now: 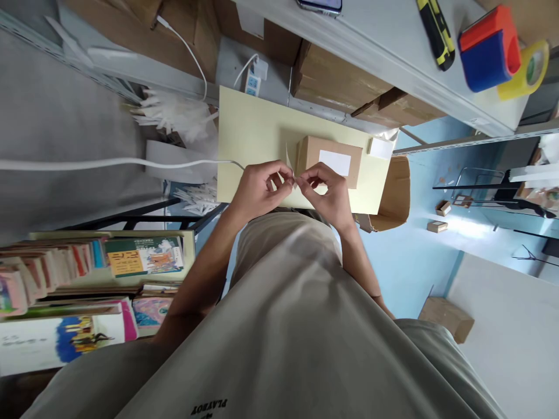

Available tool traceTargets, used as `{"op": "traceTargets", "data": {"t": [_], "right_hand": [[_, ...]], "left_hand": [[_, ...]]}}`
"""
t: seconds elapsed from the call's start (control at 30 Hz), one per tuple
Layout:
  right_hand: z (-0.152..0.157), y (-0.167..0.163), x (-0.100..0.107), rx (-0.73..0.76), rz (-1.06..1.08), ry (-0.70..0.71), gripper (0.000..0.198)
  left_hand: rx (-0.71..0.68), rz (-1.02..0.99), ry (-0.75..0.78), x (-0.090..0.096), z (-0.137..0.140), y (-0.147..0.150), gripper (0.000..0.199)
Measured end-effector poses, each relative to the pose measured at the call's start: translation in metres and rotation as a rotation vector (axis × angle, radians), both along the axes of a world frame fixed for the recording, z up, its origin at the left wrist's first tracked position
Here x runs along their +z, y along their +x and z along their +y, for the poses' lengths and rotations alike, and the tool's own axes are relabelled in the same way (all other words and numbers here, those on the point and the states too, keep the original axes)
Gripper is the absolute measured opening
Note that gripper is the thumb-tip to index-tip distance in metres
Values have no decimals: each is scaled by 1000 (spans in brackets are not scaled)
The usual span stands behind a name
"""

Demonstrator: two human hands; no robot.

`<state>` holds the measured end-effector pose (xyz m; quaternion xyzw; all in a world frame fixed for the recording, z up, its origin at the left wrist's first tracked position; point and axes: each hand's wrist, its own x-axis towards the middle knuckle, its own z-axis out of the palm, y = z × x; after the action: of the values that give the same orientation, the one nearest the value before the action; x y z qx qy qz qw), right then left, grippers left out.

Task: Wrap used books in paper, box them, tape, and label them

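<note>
Both hands meet over the near edge of a pale yellow table (253, 134). My left hand (257, 189) and my right hand (327, 189) pinch a thin white paper strip (290, 166) between their fingertips; it stands up slightly between them. Just beyond the hands a small brown cardboard box (329, 160) with a white label (334, 162) rests on the table, close to my right hand but not touched by it.
A white cable (109, 164) runs in from the left. Stacks of books (87, 279) lie lower left. A grey shelf (393, 41) above holds a yellow utility knife (435, 32), a red-blue tape dispenser (489, 49) and a tape roll (530, 70). Cardboard boxes (345, 73) sit beneath it.
</note>
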<state>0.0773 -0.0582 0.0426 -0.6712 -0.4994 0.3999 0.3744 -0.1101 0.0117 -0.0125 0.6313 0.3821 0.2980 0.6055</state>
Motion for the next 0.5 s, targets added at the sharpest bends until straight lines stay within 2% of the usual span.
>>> {"op": "traceTargets", "data": {"t": [0.1, 0.2, 0.37, 0.5], "right_hand": [[-3, -3, -8, -33, 31, -36, 27], [-8, -4, -12, -110, 111, -59, 29], [-18, -2, -5, -241, 230, -56, 36], [-27, 1, 9, -343, 257, -35, 36]], "left_hand": [[0, 84, 17, -18, 3, 1, 14], [46, 195, 15, -44, 9, 1, 8], [231, 415, -50, -90, 28, -7, 4], [395, 621, -109, -121, 51, -38, 9]]}}
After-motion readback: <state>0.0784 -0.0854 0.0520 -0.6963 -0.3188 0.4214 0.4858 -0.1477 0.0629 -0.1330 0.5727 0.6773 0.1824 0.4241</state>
